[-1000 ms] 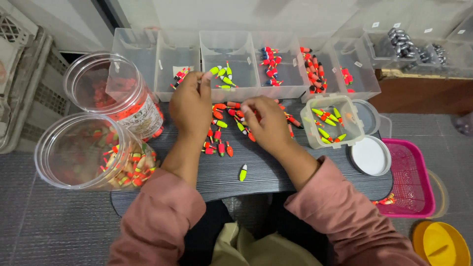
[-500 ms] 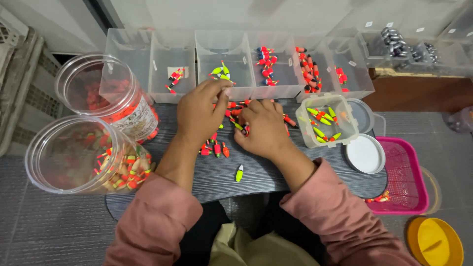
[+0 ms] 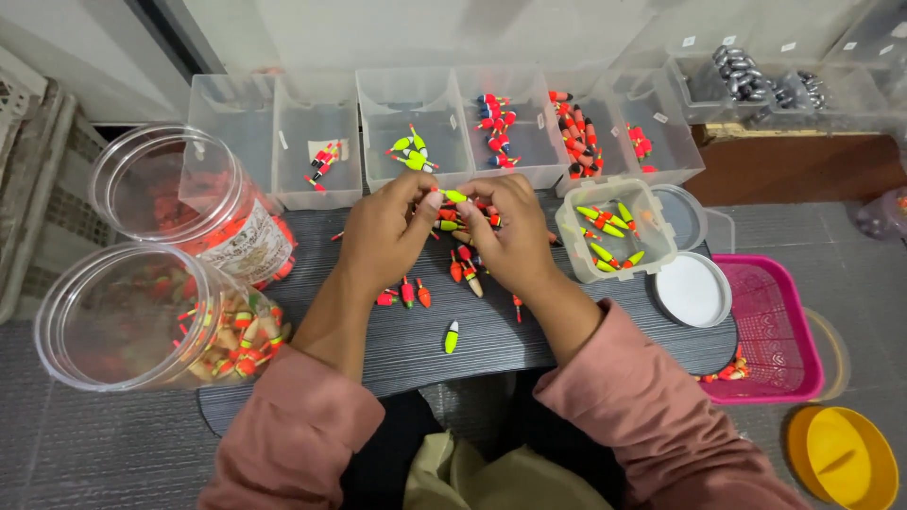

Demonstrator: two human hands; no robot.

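Both hands meet over the dark board [image 3: 529, 331]: the left hand [image 3: 383, 236] and the right hand [image 3: 515, 241] pinch the same yellow-green float [image 3: 453, 195] between thumb and fingertips, each closed lightly on one end of it, just above the loose pile of red and orange floats [image 3: 463, 269] lying under the knuckles. Straight beyond the fingertips stands a row of clear bins [image 3: 416, 132], one already holding yellow-green floats [image 3: 411, 151]. A small clear tub [image 3: 614, 231] of the same colour sits just right of the right hand, and two big jars [image 3: 161, 302] lie off to the left. To my eye, a light grip on the body, not the thin stem, would suit, with the wrists kept above the pile so none scatter.
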